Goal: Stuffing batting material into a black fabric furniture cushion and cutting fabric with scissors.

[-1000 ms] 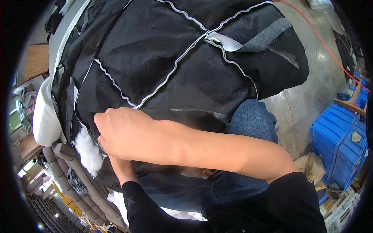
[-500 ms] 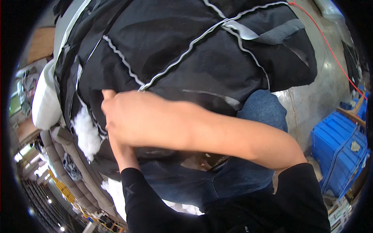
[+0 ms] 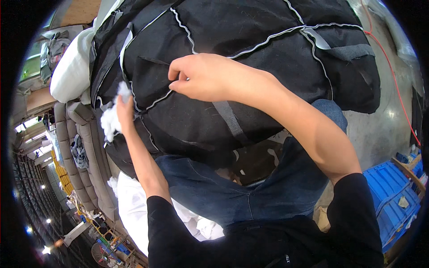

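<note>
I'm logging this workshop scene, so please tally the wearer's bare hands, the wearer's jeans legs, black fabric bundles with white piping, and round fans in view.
Bare hands: 2, the left hand and the right hand
Jeans legs: 2, the left leg and the right leg
Black piped fabric bundle: 1
Round fan: 1
Total: 6

A black short-sleeved shirt (image 3: 268,241) (small white marking (image 3: 287,259)) tops blue jeans (image 3: 263,203).

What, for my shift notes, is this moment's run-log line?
left hand: at white fluff, grip unclear | right hand: fingers curled over black fabric | white piping: across fabric
</note>
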A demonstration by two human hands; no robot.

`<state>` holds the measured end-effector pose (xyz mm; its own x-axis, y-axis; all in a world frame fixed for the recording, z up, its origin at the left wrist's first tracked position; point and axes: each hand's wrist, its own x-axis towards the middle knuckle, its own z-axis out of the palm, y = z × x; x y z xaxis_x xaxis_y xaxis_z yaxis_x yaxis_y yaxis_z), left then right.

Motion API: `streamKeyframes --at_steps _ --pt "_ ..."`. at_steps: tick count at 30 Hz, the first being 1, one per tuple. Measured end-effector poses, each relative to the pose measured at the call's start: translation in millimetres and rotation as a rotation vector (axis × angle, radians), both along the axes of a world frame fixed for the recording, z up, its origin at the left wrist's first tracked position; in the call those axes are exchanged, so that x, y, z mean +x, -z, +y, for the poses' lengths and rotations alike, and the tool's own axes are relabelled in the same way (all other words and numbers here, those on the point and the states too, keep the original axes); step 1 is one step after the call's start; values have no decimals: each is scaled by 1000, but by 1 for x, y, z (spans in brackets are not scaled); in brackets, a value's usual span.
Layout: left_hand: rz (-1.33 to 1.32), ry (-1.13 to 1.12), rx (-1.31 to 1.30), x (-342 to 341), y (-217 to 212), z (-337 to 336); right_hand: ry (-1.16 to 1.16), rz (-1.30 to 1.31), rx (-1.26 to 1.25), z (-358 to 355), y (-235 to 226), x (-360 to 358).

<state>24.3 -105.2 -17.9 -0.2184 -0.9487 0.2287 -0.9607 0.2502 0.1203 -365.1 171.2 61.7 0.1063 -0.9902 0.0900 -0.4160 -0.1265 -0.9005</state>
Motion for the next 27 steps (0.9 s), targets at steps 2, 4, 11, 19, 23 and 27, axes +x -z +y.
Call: streamKeyframes --at_steps 2,4,11,19,23,27 --pt "-139 9 -36 -73 48 41 66 73 63 0 37 -16" --pt "94 259 -172 -88 20 52 151 70 14 -6 42 -15" --pt "114 665 -21 -194 -53 177 246 -78 -244 -14 71 18" --pt "206 737 47 -188 -29 204 166 -288 38 -12 80 52" --pt "78 641 61 -160 -27 190 123 -628 165 -29 102 56" --pt "52 444 2 -111 -21 149 322 -419 41 -46 95 34"
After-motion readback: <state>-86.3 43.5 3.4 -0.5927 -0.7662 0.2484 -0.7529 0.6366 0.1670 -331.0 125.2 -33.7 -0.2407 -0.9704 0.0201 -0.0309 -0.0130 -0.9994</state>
